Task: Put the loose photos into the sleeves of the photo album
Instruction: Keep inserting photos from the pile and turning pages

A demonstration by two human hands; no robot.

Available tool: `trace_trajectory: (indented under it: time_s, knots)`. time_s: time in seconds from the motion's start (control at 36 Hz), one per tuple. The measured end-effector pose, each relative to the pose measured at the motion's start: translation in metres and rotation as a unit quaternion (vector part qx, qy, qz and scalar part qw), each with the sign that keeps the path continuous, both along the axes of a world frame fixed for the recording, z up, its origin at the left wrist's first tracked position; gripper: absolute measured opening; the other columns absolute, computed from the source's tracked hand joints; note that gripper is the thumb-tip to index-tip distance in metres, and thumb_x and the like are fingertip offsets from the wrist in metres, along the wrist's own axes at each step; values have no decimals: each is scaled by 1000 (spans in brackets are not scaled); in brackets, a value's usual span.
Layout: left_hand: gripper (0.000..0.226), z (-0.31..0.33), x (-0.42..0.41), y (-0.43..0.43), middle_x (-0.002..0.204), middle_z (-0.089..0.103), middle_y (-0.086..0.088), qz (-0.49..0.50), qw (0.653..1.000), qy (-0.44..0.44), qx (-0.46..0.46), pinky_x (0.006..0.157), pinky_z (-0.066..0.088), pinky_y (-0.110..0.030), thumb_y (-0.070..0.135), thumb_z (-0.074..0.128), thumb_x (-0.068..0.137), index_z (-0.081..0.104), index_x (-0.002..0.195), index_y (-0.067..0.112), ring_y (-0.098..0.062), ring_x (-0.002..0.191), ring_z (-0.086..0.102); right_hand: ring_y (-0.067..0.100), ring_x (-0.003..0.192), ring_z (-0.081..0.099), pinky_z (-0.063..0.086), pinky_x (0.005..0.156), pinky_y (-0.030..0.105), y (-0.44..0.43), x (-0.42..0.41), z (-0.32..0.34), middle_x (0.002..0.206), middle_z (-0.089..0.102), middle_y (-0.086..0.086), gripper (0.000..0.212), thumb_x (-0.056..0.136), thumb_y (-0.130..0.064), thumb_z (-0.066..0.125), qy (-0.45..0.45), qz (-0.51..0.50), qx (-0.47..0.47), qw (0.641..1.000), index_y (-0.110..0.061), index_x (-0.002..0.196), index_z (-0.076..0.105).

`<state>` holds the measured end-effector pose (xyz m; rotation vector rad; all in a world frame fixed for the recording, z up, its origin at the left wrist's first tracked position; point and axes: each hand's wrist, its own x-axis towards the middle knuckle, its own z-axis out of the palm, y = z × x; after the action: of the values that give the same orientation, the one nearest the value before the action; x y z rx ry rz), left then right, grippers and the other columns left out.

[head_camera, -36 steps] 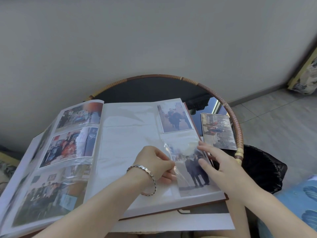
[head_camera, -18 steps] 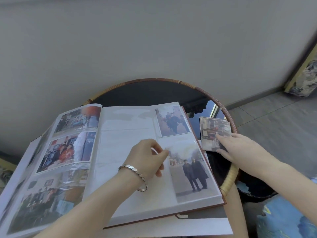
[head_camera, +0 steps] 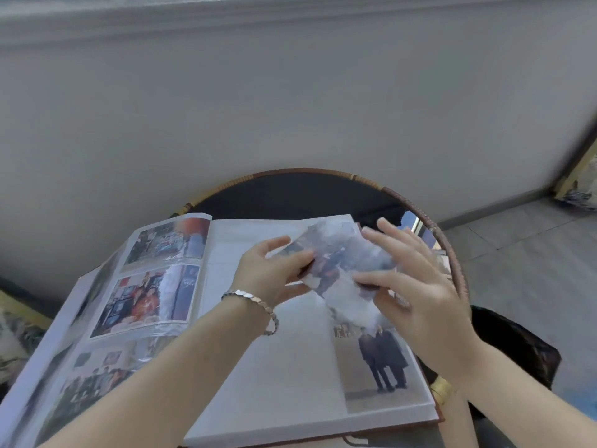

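Two hands meet on one loose photo (head_camera: 345, 260), raised just above the right page of the open album (head_camera: 284, 367). To sleeve it well, I judge I should square it to a bare pocket on that page, keep it flat by its edges, and lead one corner into the opening before sliding.

My left hand (head_camera: 271, 276) pinches the photo's left edge, thumb on its face and fingers curled beneath. My right hand (head_camera: 420, 286) lays its thumb across the lower right part, fingers spread wide and nearly straight; blur hides whether they grip.

Below, a sleeved photo (head_camera: 381, 360) of two standing figures fills the lower right pocket. The album lies on a round table (head_camera: 449, 253) with a woven rim.
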<state>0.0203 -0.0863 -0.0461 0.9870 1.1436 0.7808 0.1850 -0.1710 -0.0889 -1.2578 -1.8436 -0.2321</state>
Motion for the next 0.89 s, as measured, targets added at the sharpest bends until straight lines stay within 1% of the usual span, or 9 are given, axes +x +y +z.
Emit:
trace_trajectory:
  time_s: [0.08, 0.17, 0.22, 0.31, 0.36, 0.44, 0.56, 0.67, 0.89]
  knots:
    - [39, -9, -5, 5, 92, 66, -14, 61, 994, 38, 84, 55, 58, -27, 2, 73, 77, 56, 110, 15, -21, 71, 69, 7, 139, 26, 23, 112, 22, 4, -14, 7, 143, 36, -16, 29, 88, -8, 54, 233, -41, -135, 962, -35, 82, 63]
    - [37, -15, -7, 9, 98, 64, -17, 98, 986, 38, 133, 52, 57, -25, -2, 71, 78, 52, 102, 18, -24, 78, 68, 17, 110, 60, 49, 90, 22, 14, -16, 13, 126, 56, -3, 23, 94, -13, 51, 501, 11, -319, 805, -34, 103, 55]
    - [36, -17, -4, 12, 96, 62, -14, 94, 983, 44, 153, 50, 56, -23, -3, 70, 78, 50, 100, 17, -22, 78, 66, 19, 86, 70, 57, 74, 29, 20, -17, 12, 108, 65, 2, 28, 90, -23, 58, 546, 29, -366, 753, -35, 113, 48]
    - [26, -22, 3, 19, 89, 63, -7, 50, 977, 99, 184, 50, 54, -19, 9, 67, 84, 49, 99, 17, -12, 72, 64, 18, 81, 70, 59, 68, 29, 26, -16, 4, 93, 70, 5, 42, 86, -13, 64, 501, -22, -353, 790, -31, 120, 47]
    - [12, -29, 6, 30, 99, 64, -5, 34, 949, 191, 247, 60, 54, -21, 25, 59, 91, 52, 99, 19, -9, 78, 61, 18, 80, 70, 59, 70, 32, 32, -10, 3, 92, 70, 7, 39, 87, -7, 62, 529, -52, -316, 786, -21, 121, 49]
    - [31, -42, 7, 52, 125, 56, -1, -2, 866, 369, 338, 91, 41, -25, 32, 50, 94, 53, 121, 16, -16, 109, 53, 18, 82, 69, 57, 70, 33, 44, 8, 3, 95, 68, 9, 36, 88, -5, 62, 531, -107, -257, 800, -14, 120, 49]
    - [70, -59, 13, 73, 158, 10, -1, -128, 739, 591, 296, 116, 4, -39, 59, 33, 92, 18, 148, 20, -20, 145, 5, 21, 84, 67, 56, 70, 35, 59, 28, 2, 96, 66, 10, 33, 88, -5, 61, 497, -132, -255, 819, -24, 110, 47]
    - [86, -72, 17, 73, 157, -15, 2, -173, 712, 637, 240, 114, -10, -43, 76, 16, 83, -4, 150, 25, -19, 144, -17, 19, 77, 66, 55, 67, 35, 66, 36, -3, 90, 66, 8, 31, 88, -4, 60, 440, -138, -291, 838, -18, 114, 50]
    - [69, -80, 15, 75, 157, -13, 4, -160, 719, 631, 245, 114, -11, -43, 60, 17, 93, -5, 150, 27, -16, 144, -16, 13, 65, 62, 48, 49, 19, 77, 41, -8, 80, 62, 2, 32, 88, -6, 60, 372, -151, -305, 864, -22, 111, 48]
